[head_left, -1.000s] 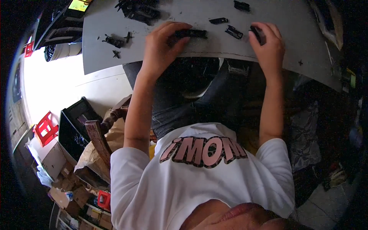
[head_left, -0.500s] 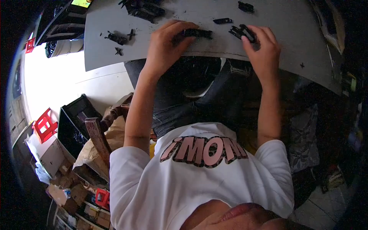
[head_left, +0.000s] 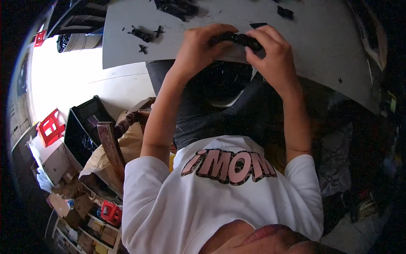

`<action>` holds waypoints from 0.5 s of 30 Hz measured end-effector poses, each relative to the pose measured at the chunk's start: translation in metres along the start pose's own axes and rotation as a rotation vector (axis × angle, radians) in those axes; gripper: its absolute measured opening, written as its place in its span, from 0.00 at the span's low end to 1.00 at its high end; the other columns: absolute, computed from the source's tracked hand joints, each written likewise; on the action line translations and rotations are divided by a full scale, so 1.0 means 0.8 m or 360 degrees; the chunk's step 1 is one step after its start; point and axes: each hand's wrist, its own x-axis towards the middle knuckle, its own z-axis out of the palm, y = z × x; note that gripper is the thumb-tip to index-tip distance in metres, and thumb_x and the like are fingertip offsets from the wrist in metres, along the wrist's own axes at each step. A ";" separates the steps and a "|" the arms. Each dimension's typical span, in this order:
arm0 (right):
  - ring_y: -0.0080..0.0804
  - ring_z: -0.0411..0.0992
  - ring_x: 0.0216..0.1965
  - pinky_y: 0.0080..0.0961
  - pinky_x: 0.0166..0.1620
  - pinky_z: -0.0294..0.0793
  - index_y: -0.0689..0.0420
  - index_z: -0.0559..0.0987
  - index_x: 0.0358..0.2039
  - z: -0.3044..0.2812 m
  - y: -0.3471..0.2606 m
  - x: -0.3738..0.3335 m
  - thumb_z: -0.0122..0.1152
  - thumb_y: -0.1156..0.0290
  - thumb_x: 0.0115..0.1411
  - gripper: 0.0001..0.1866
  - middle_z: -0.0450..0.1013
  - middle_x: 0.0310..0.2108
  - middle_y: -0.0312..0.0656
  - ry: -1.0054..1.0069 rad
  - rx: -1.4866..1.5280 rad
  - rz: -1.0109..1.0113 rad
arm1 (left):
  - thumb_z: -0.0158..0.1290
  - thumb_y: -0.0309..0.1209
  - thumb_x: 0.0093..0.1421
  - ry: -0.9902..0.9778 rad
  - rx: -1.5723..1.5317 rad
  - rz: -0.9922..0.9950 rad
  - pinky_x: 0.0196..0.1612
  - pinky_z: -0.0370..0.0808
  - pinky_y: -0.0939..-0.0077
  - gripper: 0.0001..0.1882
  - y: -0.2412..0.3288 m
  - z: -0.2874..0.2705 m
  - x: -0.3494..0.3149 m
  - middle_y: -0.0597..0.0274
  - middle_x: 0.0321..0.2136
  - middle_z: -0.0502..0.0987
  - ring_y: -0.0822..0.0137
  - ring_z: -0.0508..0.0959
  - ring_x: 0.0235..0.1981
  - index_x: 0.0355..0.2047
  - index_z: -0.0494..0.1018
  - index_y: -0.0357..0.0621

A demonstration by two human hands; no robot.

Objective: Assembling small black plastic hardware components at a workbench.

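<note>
Over the near part of the grey table, my left hand (head_left: 198,50) has its fingers closed around a dark, elongated plastic-looking part (head_left: 227,37). My right hand (head_left: 272,54) pinches another black part (head_left: 249,41) between thumb and fingers. The two parts meet end to end between my hands; whether they are joined I cannot tell. Just behind my right fingers lies a flat black piece (head_left: 258,25), partly hidden. Left of my left hand are a black clip-like part (head_left: 141,34) and two small cross-shaped pieces, one (head_left: 158,31) beside it and one (head_left: 143,49) nearer the edge.
A heap of black parts (head_left: 175,8) lies at the table's far side, with a black block (head_left: 285,12) farther right. Another small cross piece (head_left: 340,80) sits near the right edge. Left of me stand a wooden chair (head_left: 111,142), a black crate (head_left: 80,122) and a red stool (head_left: 51,129).
My right hand has moved left with its black part, up against the part in my left hand. Before, the two parts were apart. The whole view has shifted slightly.
</note>
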 end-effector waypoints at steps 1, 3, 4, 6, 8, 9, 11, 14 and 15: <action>0.39 0.72 0.36 0.30 0.39 0.72 0.60 0.75 0.37 0.003 -0.001 0.003 0.63 0.75 0.45 0.16 0.70 0.36 0.43 -0.0039 0.0013 -0.0024 | 0.58 0.27 0.49 0.0031 0.0003 0.0065 0.31 0.73 0.75 0.16 -0.001 0.001 0.000 0.53 0.25 0.76 0.66 0.77 0.24 0.40 0.74 0.42; 0.39 0.72 0.36 0.30 0.38 0.72 0.60 0.75 0.37 0.005 -0.006 0.004 0.63 0.76 0.45 0.16 0.70 0.36 0.42 -0.0062 -0.0013 -0.0050 | 0.58 0.28 0.49 0.0030 -0.0003 0.0086 0.30 0.73 0.76 0.16 0.000 0.003 0.000 0.53 0.25 0.76 0.67 0.77 0.24 0.40 0.74 0.42; 0.39 0.72 0.36 0.30 0.38 0.72 0.60 0.75 0.37 0.007 -0.010 0.004 0.63 0.77 0.45 0.16 0.70 0.36 0.42 -0.0083 -0.0047 -0.0065 | 0.59 0.28 0.50 0.0019 -0.0018 0.0110 0.30 0.73 0.77 0.16 0.000 0.004 -0.001 0.53 0.24 0.76 0.69 0.77 0.25 0.40 0.74 0.41; 0.37 0.72 0.36 0.29 0.37 0.72 0.61 0.75 0.37 0.011 -0.018 0.006 0.63 0.77 0.46 0.15 0.70 0.37 0.41 -0.0020 -0.0037 -0.0178 | 0.58 0.28 0.51 0.0014 0.0050 0.0076 0.30 0.73 0.77 0.16 -0.001 0.003 0.000 0.54 0.25 0.76 0.70 0.77 0.25 0.41 0.73 0.41; 0.35 0.72 0.36 0.27 0.36 0.72 0.61 0.75 0.36 0.014 -0.020 0.008 0.63 0.77 0.48 0.13 0.70 0.37 0.40 0.0050 -0.0041 -0.0279 | 0.57 0.28 0.52 -0.0002 0.0105 0.0052 0.30 0.73 0.78 0.16 -0.003 0.001 -0.002 0.55 0.26 0.76 0.72 0.77 0.26 0.42 0.73 0.40; 0.30 0.72 0.34 0.24 0.35 0.71 0.62 0.75 0.35 0.016 -0.017 0.007 0.63 0.77 0.49 0.11 0.71 0.35 0.39 0.0078 0.0103 -0.0063 | 0.55 0.27 0.55 -0.0006 -0.0211 0.0041 0.35 0.73 0.79 0.16 -0.004 0.000 -0.005 0.57 0.33 0.76 0.72 0.76 0.31 0.44 0.71 0.39; 0.26 0.72 0.32 0.22 0.34 0.71 0.63 0.75 0.33 0.017 -0.008 0.000 0.63 0.77 0.50 0.10 0.71 0.33 0.38 0.0107 0.0230 0.0153 | 0.53 0.26 0.57 -0.0012 -0.0539 0.0042 0.40 0.73 0.80 0.16 0.005 0.000 -0.008 0.59 0.40 0.75 0.73 0.74 0.35 0.47 0.69 0.38; 0.15 0.67 0.27 0.15 0.31 0.67 0.63 0.75 0.29 0.022 -0.008 -0.019 0.64 0.76 0.52 0.07 0.71 0.23 0.34 -0.0260 0.1011 0.0541 | 0.50 0.24 0.59 -0.0163 -0.0974 -0.0346 0.44 0.69 0.77 0.14 0.024 -0.003 -0.029 0.60 0.39 0.73 0.72 0.72 0.40 0.46 0.69 0.37; 0.15 0.67 0.27 0.15 0.31 0.67 0.63 0.75 0.29 0.024 -0.012 -0.020 0.64 0.76 0.52 0.07 0.71 0.23 0.34 -0.0253 0.0997 0.0542 | 0.50 0.24 0.59 -0.0170 -0.0983 -0.0335 0.44 0.69 0.77 0.14 0.024 0.000 -0.032 0.60 0.39 0.73 0.72 0.72 0.40 0.46 0.69 0.37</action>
